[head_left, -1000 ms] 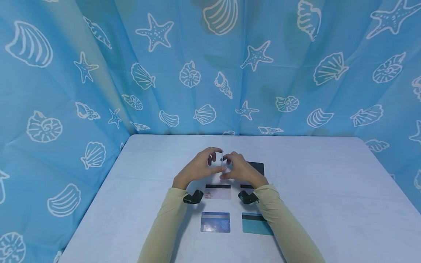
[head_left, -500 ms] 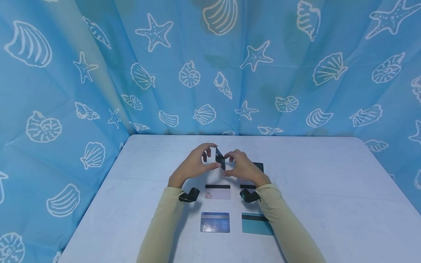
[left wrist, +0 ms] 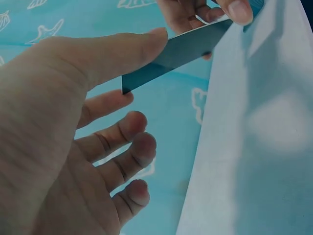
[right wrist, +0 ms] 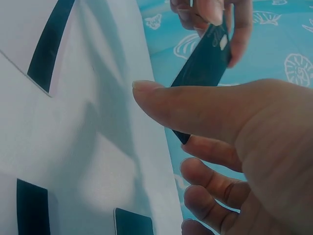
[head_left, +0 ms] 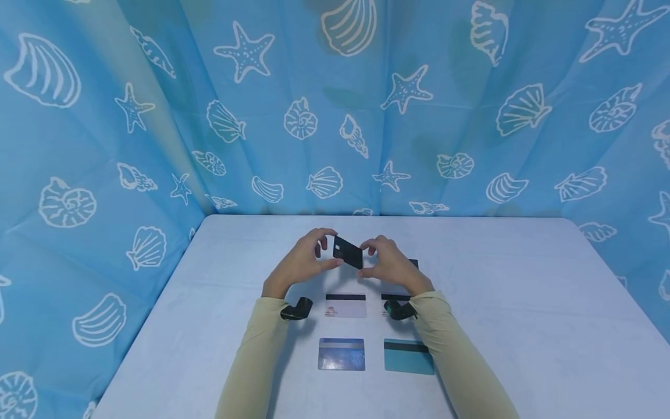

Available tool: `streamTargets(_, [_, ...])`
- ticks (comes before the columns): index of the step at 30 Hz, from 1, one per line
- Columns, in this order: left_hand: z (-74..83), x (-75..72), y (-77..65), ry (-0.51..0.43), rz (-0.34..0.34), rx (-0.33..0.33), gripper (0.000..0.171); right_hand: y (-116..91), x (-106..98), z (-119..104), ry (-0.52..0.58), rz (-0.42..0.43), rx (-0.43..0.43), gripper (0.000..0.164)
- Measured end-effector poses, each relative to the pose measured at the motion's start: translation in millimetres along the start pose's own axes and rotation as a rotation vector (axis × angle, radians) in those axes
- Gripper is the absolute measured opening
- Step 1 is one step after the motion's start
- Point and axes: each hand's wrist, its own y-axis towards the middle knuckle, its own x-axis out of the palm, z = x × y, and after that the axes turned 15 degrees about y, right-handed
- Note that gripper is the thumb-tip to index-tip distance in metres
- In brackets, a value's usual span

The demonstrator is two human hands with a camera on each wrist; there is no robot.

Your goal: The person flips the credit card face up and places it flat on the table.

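A black bank card (head_left: 348, 252) is held up above the far part of the table, tilted, its pale chip showing near the left end. My left hand (head_left: 300, 262) pinches its left end between thumb and index finger. At the opposite end, my right hand (head_left: 391, 266) has the card between thumb and index finger. From the left wrist, the card (left wrist: 183, 51) appears as a narrow dark strip under my thumb, the other fingers loosely bent below. The right wrist view shows the chip side of the card (right wrist: 208, 63), partly covered by my thumb.
Below the hands lie a pale card with a black stripe (head_left: 346, 306), a blue card (head_left: 342, 355) and a teal card (head_left: 408, 357). My right wrist partly covers another striped card (head_left: 396, 297). A dark card (head_left: 413, 263) peeks out behind the right hand.
The card has turned from edge-on, so its black chip face shows in the head view. My left hand has shifted a little left and the right hand slightly right; both keep their hold.
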Motion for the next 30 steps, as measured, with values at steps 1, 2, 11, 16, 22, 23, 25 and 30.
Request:
streamTargets(1, [0.2,-0.4,-0.1,0.004,-0.005,-0.005,0.068,0.3,-0.8,0.2,0.0,0.001,-0.004,0.066])
streamTargets(2, [0.1,-0.7,-0.2,0.008,-0.008,-0.011,0.068,0.5,-1.6,0.5,0.003,0.002,-0.007,0.066])
streamTargets(11, [-2.2,3.7,1.1,0.084,-0.056,-0.081,0.068,0.6,-5.4,1.3,0.009,0.008,0.008,0.065])
streamTargets(16, [-2.9,6.6,1.3,0.116,-0.081,-0.111,0.068,-0.4,-5.9,2.0,0.011,0.007,0.021,0.065])
streamTargets(22, [-5.2,8.7,2.0,0.137,-0.094,-0.11,0.066,0.8,-6.2,3.5,0.009,0.005,0.022,0.065])
streamTargets(23, [-5.6,9.0,2.0,0.139,-0.099,-0.107,0.066,1.0,-6.3,3.8,0.008,0.004,0.024,0.065])
streamTargets(25, [-6.6,9.7,2.0,0.14,-0.109,-0.104,0.065,1.5,-6.3,4.8,0.008,0.001,0.024,0.065])
streamTargets(30, [-7.7,12.7,1.7,0.142,-0.131,-0.111,0.064,2.1,-5.8,7.3,0.001,-0.007,0.031,0.065])
